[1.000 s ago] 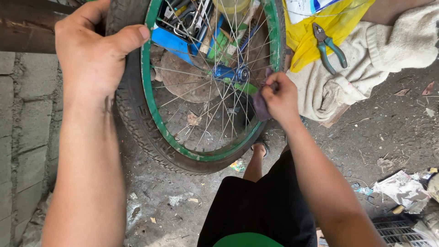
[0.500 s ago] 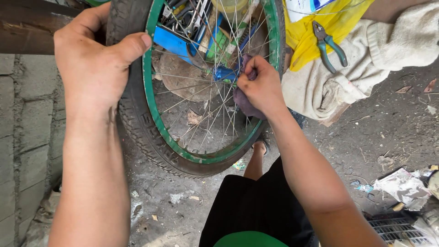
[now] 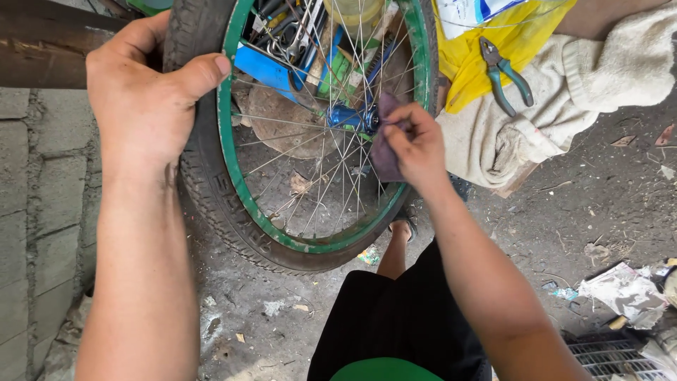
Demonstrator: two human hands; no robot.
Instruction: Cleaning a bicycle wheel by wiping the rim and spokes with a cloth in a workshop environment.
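A bicycle wheel with a green rim (image 3: pixel 243 204), a black tyre (image 3: pixel 211 204) and thin metal spokes stands upright in front of me. My left hand (image 3: pixel 144 99) grips the tyre at the wheel's upper left, thumb over the rim. My right hand (image 3: pixel 416 144) holds a small dark purplish cloth (image 3: pixel 384 152) pressed against the blue hub (image 3: pixel 349 116) at the wheel's centre.
Green-handled pliers (image 3: pixel 504 74) lie on a yellow bag (image 3: pixel 472 67) over a beige cloth (image 3: pixel 564 99) at the upper right. Tools and a blue box (image 3: pixel 264 67) show behind the spokes. Crumpled paper (image 3: pixel 624 293) lies on dirt at right. Concrete blocks (image 3: pixel 39 212) run along the left.
My right hand moved from the rim's right side in to the hub with the cloth. My left hand kept its grip on the tyre.
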